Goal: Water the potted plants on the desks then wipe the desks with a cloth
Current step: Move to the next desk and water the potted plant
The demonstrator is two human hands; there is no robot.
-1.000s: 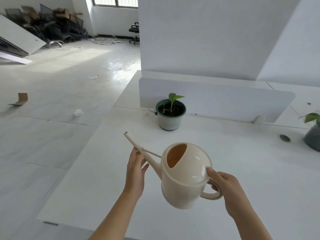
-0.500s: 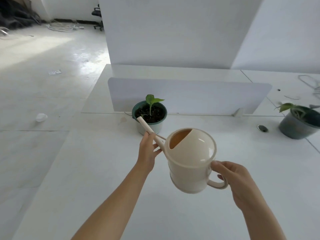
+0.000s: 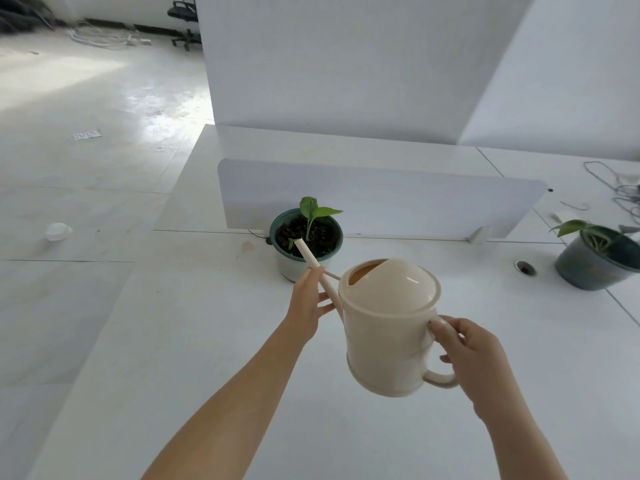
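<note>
**Watering can aimed at the first pot**

Both hands are on the cream watering can [image 3: 388, 327], which is held in the air above the middle of the desk [image 3: 207, 341]. The right hand [image 3: 474, 351] is wrapped round the handle [image 3: 441, 377] at the back of the can. The left hand [image 3: 306, 303] steadies the thin spout [image 3: 313, 261] partway along, with the tube caught between thumb and fingers. The hands are apart, with the can's body between them.

The spout slants up and away to the left. Its tip lies over the dark soil of the green pot [image 3: 289, 266], just inside the near rim. That pot holds a small seedling [image 3: 313, 211] and stands at the far edge of the desk, just in front of the white divider panel [image 3: 381, 199].

A second, darker pot [image 3: 585, 271] with a leafy plant sits well off to the right. A round cable hole [image 3: 525, 268] lies just beside it on its left. Loose cables [image 3: 616, 188] lie past the divider at the far right.
</note>
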